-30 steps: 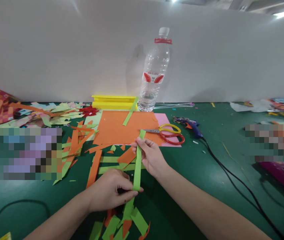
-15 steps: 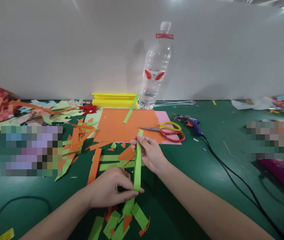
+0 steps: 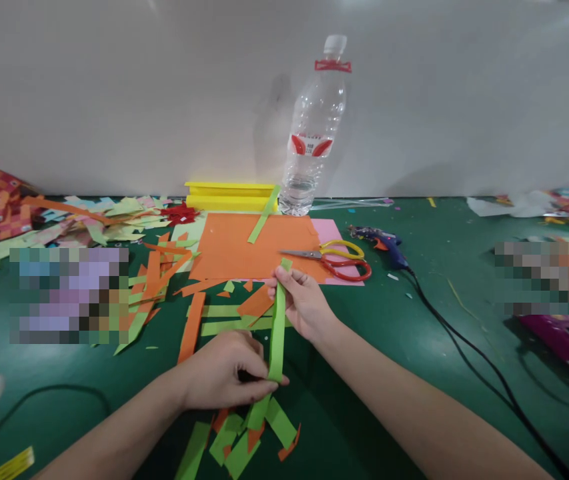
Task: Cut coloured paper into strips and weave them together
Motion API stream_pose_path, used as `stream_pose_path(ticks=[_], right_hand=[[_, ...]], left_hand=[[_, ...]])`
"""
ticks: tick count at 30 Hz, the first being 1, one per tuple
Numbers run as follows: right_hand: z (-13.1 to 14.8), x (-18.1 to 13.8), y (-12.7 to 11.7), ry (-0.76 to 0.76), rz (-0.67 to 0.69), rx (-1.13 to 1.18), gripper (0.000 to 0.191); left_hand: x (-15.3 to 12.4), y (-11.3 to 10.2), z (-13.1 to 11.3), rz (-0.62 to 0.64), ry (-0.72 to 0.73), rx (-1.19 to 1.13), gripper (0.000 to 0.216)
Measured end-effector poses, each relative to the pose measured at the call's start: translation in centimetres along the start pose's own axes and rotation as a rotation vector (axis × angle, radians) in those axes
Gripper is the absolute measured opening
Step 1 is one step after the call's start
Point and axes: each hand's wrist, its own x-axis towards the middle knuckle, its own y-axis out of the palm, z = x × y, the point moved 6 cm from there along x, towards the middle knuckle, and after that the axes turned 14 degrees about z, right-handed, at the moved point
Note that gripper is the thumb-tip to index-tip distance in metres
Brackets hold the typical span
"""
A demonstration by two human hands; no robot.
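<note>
A folded green paper strip [image 3: 277, 333] runs lengthwise between my two hands, above the table. My left hand [image 3: 231, 370] is closed on its near end, thumb and fingers pinching the bend. My right hand [image 3: 304, 300] pinches the far end between thumb and fingers. Just beyond the right hand, scissors [image 3: 341, 260] with one yellow and one red handle lie on orange paper [image 3: 244, 250]. Loose green and orange paper scraps [image 3: 237, 440] lie below my left hand, and an orange strip [image 3: 193, 327] lies beside it.
A clear plastic bottle [image 3: 311, 127] stands against the wall, beside a yellow folded piece [image 3: 231, 197]. A blue glue gun [image 3: 387, 247] with a black cord lies at right. More scraps [image 3: 151, 280] are heaped at left. A magenta power strip [image 3: 559, 343] sits far right.
The view has shifted slightly. Both hands keep hold of the green strip in nearly the same pose, with its far end tilted a little to the right.
</note>
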Motion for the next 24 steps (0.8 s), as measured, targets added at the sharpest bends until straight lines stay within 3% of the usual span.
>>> stream_pose_path(ticks=[12, 24], right_hand=[[0.42, 0.26, -0.24, -0.025, 0.015, 0.034, 0.029], [0.67, -0.04, -0.44, -0.056, -0.066, 0.058, 0.029]], left_hand=[[-0.24, 0.3, 0.33, 0.041, -0.015, 0.044, 0.045], [-0.11, -0.01, -0.19, 0.034, -0.061, 0.059, 0.049]])
